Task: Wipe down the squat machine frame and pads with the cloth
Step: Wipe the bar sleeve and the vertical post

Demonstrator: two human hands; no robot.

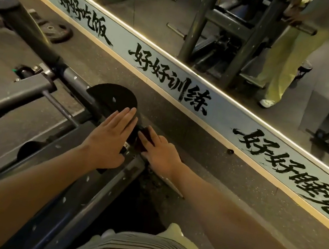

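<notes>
The left hand (109,137) lies flat on the squat machine frame (94,195), and its fingertips reach the edge of a half-round plate (112,96) that sits just beyond them. Just right of those fingers, the right hand (161,154) rests with its fingers on the cloth (143,140), which lies against the frame's side. Beyond both sets of fingertips comes the floor (180,127), then a lettered wall band (162,76) with the mirror (155,15) above it. Well to the left of the left fingers, a weight plate (54,31) lies on the floor
</notes>
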